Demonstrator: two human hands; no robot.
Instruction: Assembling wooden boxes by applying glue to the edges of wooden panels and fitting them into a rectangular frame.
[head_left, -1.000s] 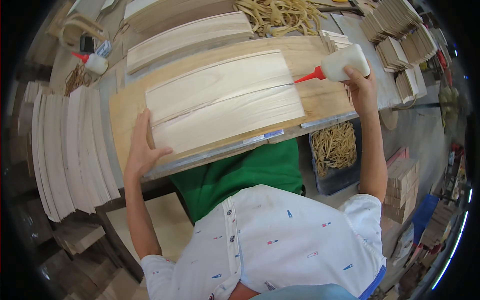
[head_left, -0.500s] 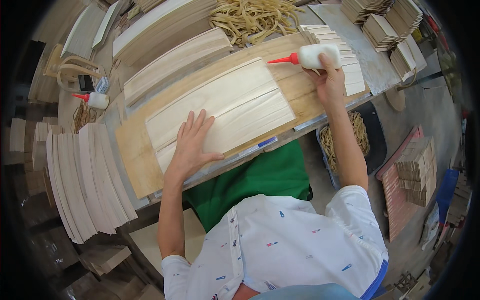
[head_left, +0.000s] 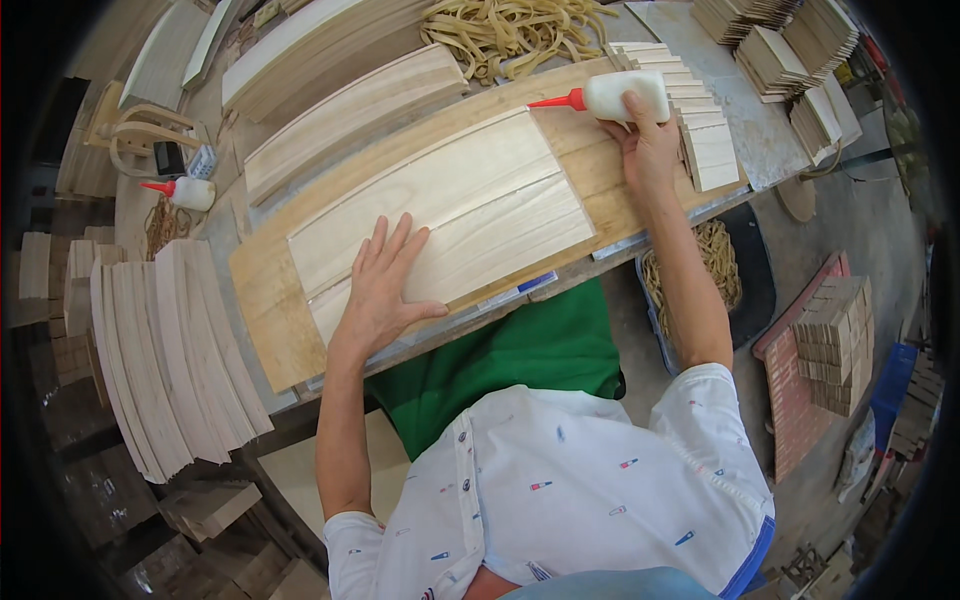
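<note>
My left hand (head_left: 383, 285) lies flat with spread fingers on the left part of a pale wooden panel (head_left: 480, 210). Grooves run along the length of the panel. It rests on a larger, darker plywood board (head_left: 265, 320). In my right hand (head_left: 648, 150) is a white glue bottle (head_left: 625, 97) with a red pointed nozzle, held sideways. The nozzle points left, and its tip is at the panel's far right corner; whether it touches cannot be told. Right beside that hand, several thin wooden pieces (head_left: 712, 150) lie in an overlapping row on the board's right end.
A tangle of tan bands (head_left: 505, 35) lies at the back, near stacked long boards (head_left: 350, 120). A second glue bottle (head_left: 190, 193) lies at the left, above a stack of wooden strips (head_left: 175, 360). Small wood stacks (head_left: 775, 62) stand back right. Below the table edge is a bin (head_left: 752, 265).
My right hand has shifted the glue bottle slightly left and away from me, bringing its nozzle tip to the panel's far right corner. My left hand stays on the panel.
</note>
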